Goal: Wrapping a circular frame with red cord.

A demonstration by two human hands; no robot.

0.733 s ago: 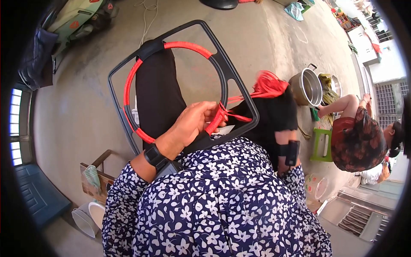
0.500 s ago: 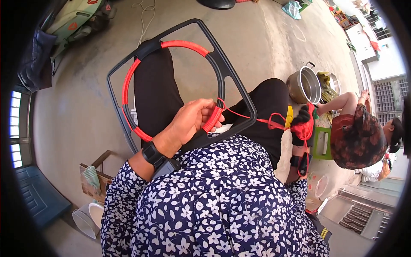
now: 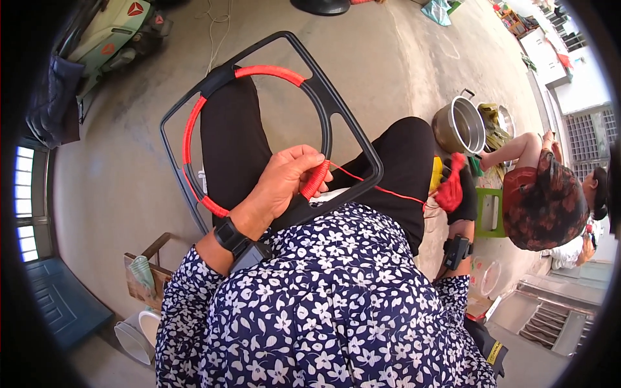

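A black square plastic frame [image 3: 352, 132] with an inner ring stands tilted over my lap. Red cord wraps several stretches of the ring [image 3: 188, 132]. My left hand [image 3: 284, 178] is closed around the ring's lower right part, thumb and fingers pinching the tight red coils [image 3: 315, 180]. From there a strand of red cord [image 3: 401, 194] runs taut to the right, crossing the frame's edge and my thigh. At its other end my right hand [image 3: 464, 197], dark-covered and partly hidden, holds a loose red cord bundle [image 3: 448, 193] beside my right knee.
A metal pot [image 3: 460, 126] stands on the floor beyond my right knee, with long leaves [image 3: 495, 126] beside it. At right another person [image 3: 550, 207] sits near a green stool [image 3: 490, 210]. A wooden stool [image 3: 143, 281] is at my left; a scooter [image 3: 113, 39] stands far left.
My right hand and the red bundle have shifted slightly down and left, and the slack, looped cord now runs straighter. The frame has moved a little left in my left hand.
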